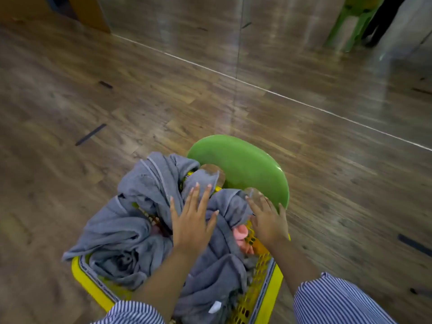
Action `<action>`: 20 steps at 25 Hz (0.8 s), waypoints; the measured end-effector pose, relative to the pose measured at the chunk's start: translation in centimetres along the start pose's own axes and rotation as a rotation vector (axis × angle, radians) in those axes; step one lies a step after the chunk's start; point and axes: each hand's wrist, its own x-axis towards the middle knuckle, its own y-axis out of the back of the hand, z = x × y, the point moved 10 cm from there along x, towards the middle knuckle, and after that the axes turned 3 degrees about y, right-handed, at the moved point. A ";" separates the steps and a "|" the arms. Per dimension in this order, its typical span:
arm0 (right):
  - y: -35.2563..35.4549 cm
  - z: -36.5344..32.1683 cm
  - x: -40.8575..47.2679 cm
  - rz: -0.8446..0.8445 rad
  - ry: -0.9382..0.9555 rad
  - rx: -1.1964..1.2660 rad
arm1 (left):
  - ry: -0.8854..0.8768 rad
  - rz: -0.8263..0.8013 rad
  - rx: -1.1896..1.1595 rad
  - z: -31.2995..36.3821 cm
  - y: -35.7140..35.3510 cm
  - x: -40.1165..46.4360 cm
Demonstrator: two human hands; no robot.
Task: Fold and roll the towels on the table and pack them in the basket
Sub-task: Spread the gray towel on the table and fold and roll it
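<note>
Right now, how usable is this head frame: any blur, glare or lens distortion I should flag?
Head view: motion blur smears the wooden floor and softens the grey towels; glare streaks the far floor and the green chair back; wide-angle bending curves the white floor line; the left hand and right hand stay readable.

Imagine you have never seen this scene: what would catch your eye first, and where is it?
First, the heap of crumpled grey towels spilling over the yellow basket at bottom centre. The left hand lies flat on the cloth, while the right hand rests at the basket's right edge. Just beyond them a glossy green chair back stands out against the wooden floor.
</note>
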 end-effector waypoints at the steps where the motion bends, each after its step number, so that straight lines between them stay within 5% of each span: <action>1: 0.0 -0.2 0.8 -0.003 0.048 -0.029 | 0.013 -0.010 -0.005 0.2 -0.4 0.3; 6: 0.0 0.3 2.5 0.078 0.169 -0.061 | 0.038 -0.010 0.045 0.3 -2.3 0.5; 11: 6.5 -1.1 1.7 0.428 0.393 -0.008 | -0.013 0.032 0.063 2.1 -1.0 2.2; 17: 17.9 -0.5 2.3 0.612 0.336 0.256 | -0.021 -0.187 -0.100 5.1 1.7 5.4; 20: 25.8 1.0 2.5 0.707 0.286 0.461 | -0.037 -0.143 -0.161 7.1 5.6 7.8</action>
